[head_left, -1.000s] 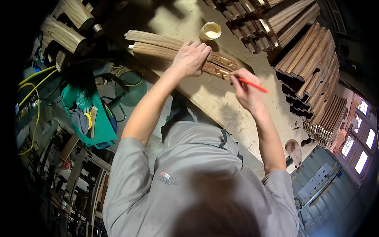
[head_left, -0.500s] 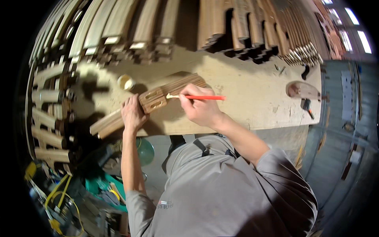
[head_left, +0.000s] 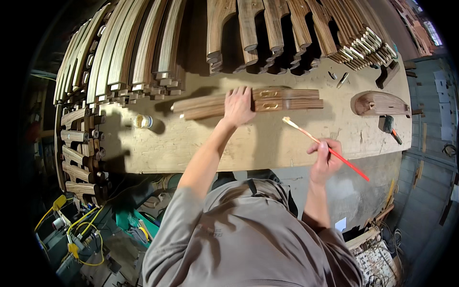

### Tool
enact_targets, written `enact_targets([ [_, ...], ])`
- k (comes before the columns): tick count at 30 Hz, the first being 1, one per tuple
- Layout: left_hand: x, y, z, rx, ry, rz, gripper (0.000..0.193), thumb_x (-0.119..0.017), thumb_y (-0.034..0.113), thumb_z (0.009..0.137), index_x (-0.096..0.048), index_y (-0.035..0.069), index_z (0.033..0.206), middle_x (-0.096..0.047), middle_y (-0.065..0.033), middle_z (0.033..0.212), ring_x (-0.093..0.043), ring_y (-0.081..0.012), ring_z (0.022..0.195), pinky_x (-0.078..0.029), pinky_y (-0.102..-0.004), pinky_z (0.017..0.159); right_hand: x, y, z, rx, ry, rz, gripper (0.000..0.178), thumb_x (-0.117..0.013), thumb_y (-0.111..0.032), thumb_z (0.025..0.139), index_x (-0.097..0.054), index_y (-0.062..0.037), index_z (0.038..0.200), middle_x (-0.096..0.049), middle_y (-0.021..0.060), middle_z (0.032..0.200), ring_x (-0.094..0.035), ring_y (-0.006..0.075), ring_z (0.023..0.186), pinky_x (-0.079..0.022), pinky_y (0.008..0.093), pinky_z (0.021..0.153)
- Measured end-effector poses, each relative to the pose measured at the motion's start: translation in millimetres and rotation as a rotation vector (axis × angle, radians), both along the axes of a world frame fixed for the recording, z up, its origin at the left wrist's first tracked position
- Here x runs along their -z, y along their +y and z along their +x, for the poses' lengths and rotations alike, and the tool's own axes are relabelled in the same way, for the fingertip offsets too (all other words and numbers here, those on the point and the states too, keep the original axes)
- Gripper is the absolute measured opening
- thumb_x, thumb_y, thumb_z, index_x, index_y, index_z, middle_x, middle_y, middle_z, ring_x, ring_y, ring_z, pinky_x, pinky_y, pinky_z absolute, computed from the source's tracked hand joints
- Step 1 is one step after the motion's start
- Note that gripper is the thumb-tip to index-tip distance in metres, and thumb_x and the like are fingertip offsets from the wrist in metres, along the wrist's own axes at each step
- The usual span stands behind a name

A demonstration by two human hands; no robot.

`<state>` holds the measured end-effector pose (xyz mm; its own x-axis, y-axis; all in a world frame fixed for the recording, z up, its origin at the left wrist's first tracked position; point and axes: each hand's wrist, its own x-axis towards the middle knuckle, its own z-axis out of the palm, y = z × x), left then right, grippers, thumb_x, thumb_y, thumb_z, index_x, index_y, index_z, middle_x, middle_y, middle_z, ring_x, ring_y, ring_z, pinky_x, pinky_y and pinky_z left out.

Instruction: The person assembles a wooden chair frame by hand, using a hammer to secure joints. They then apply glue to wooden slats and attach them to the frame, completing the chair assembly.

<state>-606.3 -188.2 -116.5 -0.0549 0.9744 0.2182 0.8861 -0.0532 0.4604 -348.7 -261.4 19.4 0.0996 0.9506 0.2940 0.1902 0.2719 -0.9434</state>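
My left hand (head_left: 239, 107) lies across a pair of long brown wooden pieces (head_left: 301, 104) side by side on the workbench (head_left: 205, 148), its fingers wrapped over them. To the right of the hand, slots in the wood show a pale, glue-like substance. My right hand (head_left: 327, 155) grips a thin paintbrush (head_left: 338, 157) with a red handle. The brush's pale, coated tip points up and left, apart from the wood, just below its slotted part. A small open jar (head_left: 143, 121) with pale contents stands on the bench at the left.
Stacked wooden strips (head_left: 143, 52) and shaped wooden parts (head_left: 275, 28) line the far side. More shaped parts (head_left: 79, 155) are piled at the left edge. A rounded wooden block (head_left: 380, 104) and a black-headed tool with an orange handle (head_left: 393, 131) lie at the right.
The wooden pieces, with my left hand on them, have shifted right and turned nearly level. My right hand has drawn the brush off the wood, down and to the right.
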Motion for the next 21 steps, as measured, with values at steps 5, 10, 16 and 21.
enact_targets([
  [5,11,76,27,0.037,0.102,-0.225,0.073,-0.085,0.026,0.063,-0.055,0.003,0.126,-0.058,-0.0133,0.125,-0.053,-0.0316,0.122,-0.04,-0.0475,0.108,3,0,53,0.116,0.087,-0.065,0.013,-0.052,-0.01,0.098,-0.054,0.0001,0.091,-0.059,0.0095,0.067,-0.056,0.0152,0.057,-0.045,0.0287,0.057],
  [10,23,94,35,-0.011,0.208,-0.108,0.086,-0.087,0.031,0.065,-0.051,0.005,0.139,-0.054,-0.0112,0.141,-0.05,-0.0294,0.127,-0.039,-0.0483,0.109,9,16,76,0.143,0.14,-0.094,0.013,-0.051,-0.01,0.098,-0.053,0.0005,0.091,-0.059,0.0104,0.069,-0.055,0.0156,0.056,-0.045,0.0295,0.056],
  [16,41,59,22,-0.055,0.343,0.068,0.065,-0.069,0.019,0.08,-0.05,0.006,0.14,-0.055,-0.0141,0.135,-0.051,-0.0328,0.124,-0.042,-0.0519,0.102,11,38,71,0.15,0.091,-0.138,0.015,-0.053,-0.013,0.097,-0.055,0.0009,0.091,-0.059,0.0098,0.068,-0.054,0.0148,0.057,-0.044,0.028,0.059],
  [21,-56,-34,-41,-0.178,0.05,0.275,0.039,-0.074,0.016,0.076,-0.064,0.008,0.113,-0.062,-0.0123,0.118,-0.059,-0.0322,0.11,-0.049,-0.044,0.094,5,55,37,0.071,0.224,-0.127,0.014,-0.051,-0.012,0.098,-0.054,0.0002,0.092,-0.056,0.0088,0.069,-0.052,0.0149,0.057,-0.043,0.0281,0.055],
])
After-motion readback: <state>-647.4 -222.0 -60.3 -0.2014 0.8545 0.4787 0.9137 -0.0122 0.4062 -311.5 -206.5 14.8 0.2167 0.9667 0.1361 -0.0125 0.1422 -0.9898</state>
